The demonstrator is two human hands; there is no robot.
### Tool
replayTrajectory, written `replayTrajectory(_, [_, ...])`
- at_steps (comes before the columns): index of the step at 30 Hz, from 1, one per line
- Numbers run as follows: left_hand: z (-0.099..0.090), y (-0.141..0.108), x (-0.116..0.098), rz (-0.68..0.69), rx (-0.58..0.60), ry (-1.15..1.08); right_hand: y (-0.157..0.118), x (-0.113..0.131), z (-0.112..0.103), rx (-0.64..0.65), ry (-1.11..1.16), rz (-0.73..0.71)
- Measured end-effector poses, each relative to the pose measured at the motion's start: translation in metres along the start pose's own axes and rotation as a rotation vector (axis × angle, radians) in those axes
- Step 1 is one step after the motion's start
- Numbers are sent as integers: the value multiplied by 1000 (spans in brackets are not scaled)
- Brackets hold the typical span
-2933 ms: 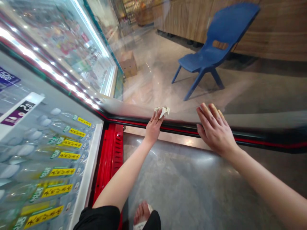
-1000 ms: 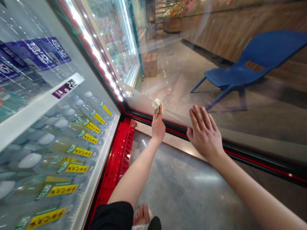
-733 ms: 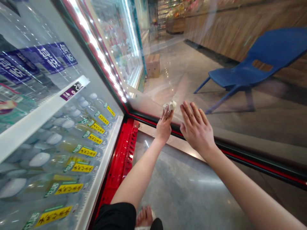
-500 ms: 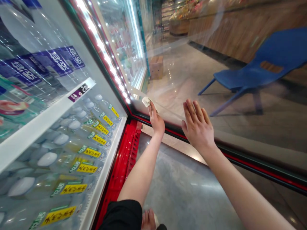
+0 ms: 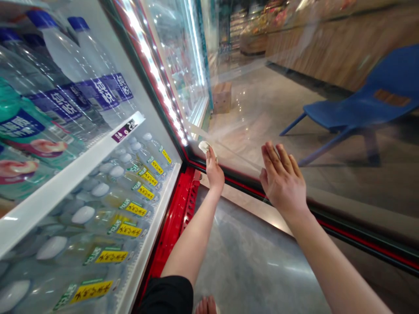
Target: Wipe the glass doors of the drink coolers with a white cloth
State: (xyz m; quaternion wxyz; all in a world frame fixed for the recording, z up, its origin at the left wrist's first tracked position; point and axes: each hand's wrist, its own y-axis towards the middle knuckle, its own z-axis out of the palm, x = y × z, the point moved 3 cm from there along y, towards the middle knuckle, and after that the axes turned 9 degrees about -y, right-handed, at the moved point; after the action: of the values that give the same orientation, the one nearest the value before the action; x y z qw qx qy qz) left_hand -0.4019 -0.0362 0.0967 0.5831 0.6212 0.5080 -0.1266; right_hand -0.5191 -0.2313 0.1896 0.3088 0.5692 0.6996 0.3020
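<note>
With its fingers closed, my left hand [image 5: 215, 171] holds a crumpled white cloth [image 5: 204, 147] against the lower hinge-side corner of the open fridge's glass door [image 5: 244, 131]. Part of the cloth is hidden by the fingers. My right hand [image 5: 284, 179] lies flat on the same pane, further right, just above the black and red bottom frame [image 5: 240, 182]. Its fingers are stretched out and it holds nothing. The pane carries hazy streaks.
On my left, fridge shelves hold yellow-labelled bottles [image 5: 129, 230] below and purple-labelled water bottles [image 5: 106, 93] above. A bright LED strip [image 5: 157, 69] edges the fridge. Through the glass stand a blue chair [image 5: 347, 109] and a cardboard box [image 5: 221, 97].
The camera has tilted slightly, so the scene sits lower and further right. My left hand and the cloth have shifted slightly toward the door's corner. My right hand stays flat on the glass.
</note>
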Motion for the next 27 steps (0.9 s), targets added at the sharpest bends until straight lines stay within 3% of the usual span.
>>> replayTrajectory(4, [2, 12, -11, 105, 45, 0, 0, -1, 1, -25, -9, -15])
replayTrajectory(9, [-15, 59, -2, 18, -63, -29, 1, -1, -1, -25, -17, -4])
replayTrajectory(13, [-22, 46, 14, -196, -42, -57, 3, 1, -3, -57, -20, -2])
replayTrajectory(16, [-21, 34, 1, -205, 22, -35, 2, 1, -1, -81, -45, -5])
replayTrajectory(21, [-33, 74, -27, -156, -49, -3, -1, -2, 4, -74, -69, -3])
replayTrajectory(24, [-43, 95, -22, -214, -117, -7, -1, -3, 3, -19, -37, 13])
replayTrajectory(27, [-44, 86, -12, -293, -130, -24, -1, -2, 1, -1, -11, 24])
